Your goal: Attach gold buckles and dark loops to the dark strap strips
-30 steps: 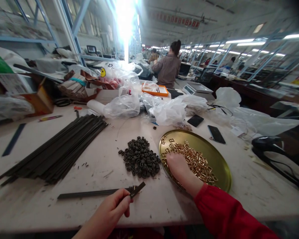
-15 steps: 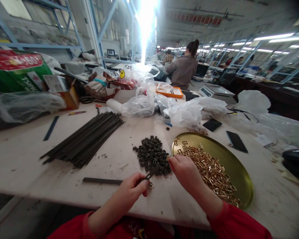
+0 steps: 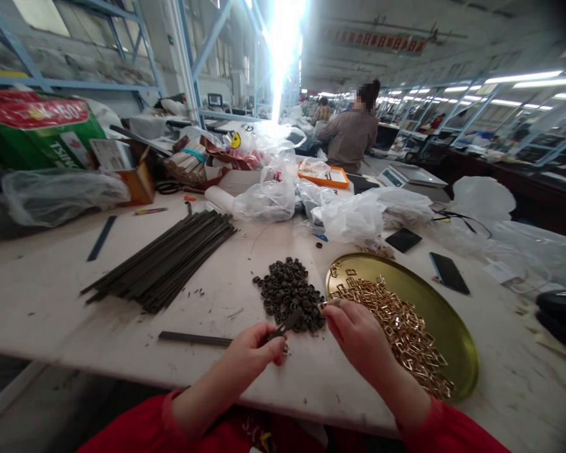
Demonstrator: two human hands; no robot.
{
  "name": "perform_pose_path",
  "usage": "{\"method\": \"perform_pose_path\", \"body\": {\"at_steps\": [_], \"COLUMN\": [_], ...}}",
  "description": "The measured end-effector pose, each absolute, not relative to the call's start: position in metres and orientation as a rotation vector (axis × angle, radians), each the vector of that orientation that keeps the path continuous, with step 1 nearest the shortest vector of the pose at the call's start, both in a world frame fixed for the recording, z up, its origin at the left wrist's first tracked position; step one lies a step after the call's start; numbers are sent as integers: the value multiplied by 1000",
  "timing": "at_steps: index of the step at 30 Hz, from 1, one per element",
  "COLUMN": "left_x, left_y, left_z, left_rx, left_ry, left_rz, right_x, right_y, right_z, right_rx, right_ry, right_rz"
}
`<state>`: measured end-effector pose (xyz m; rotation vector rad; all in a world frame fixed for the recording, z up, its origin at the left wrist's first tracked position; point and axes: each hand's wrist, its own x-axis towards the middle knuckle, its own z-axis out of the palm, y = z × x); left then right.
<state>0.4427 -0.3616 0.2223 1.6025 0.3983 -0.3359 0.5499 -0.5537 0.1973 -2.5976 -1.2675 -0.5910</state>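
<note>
My left hand (image 3: 259, 349) is closed on a dark strap (image 3: 290, 321), whose slotted end points up and right. Between the fingertips of my right hand (image 3: 353, 324) is a small gold buckle (image 3: 322, 307), held a short way right of the strap's end. Just beyond both hands lies a heap of small dark loops (image 3: 290, 289). A round gold tray (image 3: 446, 314) stands by my right forearm, with many gold rectangular buckles (image 3: 400, 327) spread over its left part. Left of my left hand, more dark strips (image 3: 193, 338) lie on the table, partly hidden by the hand.
A large bundle of dark strips (image 3: 165, 258) lies on the table's left side. Clear plastic bags (image 3: 349, 214) crowd the back. Two dark flat devices, one a phone (image 3: 449, 272), lie beyond the tray. Further off, a person (image 3: 351, 135) faces away near a scale (image 3: 412, 178).
The view has shifted slightly. My right hand has turned a little, and the buckle in its fingertips shows more plainly. The left hand keeps its hold on the strap.
</note>
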Motion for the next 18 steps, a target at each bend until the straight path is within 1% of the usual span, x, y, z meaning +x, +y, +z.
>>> {"method": "perform_pose_path", "body": {"at_steps": [3, 5, 8, 10, 12, 14, 16, 18], "left_x": [445, 444, 441, 438, 437, 435, 434, 431], "left_y": [-365, -365, -362, -359, -356, -353, -351, -350], "left_z": [232, 236, 238, 237, 235, 232, 229, 226], "left_rx": [1470, 1414, 1403, 1417, 1431, 1443, 1445, 1441], "left_ry": [421, 425, 470, 504, 512, 509, 508, 507], "left_rz": [-358, -349, -323, -305, -283, -266, -262, -258], "right_x": [521, 509, 500, 496, 492, 488, 485, 483], "right_y": [-536, -527, -516, -508, -498, -488, -481, -478], "right_z": [205, 204, 198, 194, 193, 194, 195, 195], "right_rx": [-2281, -2150, -2034, -1942, -1752, -1521, -1370, -1312], "right_ry": [-1521, -1578, -1338, -969, -633, -429, -292, -198], "right_rz": [-615, -581, -452, -237, 110, 434, 592, 645]}}
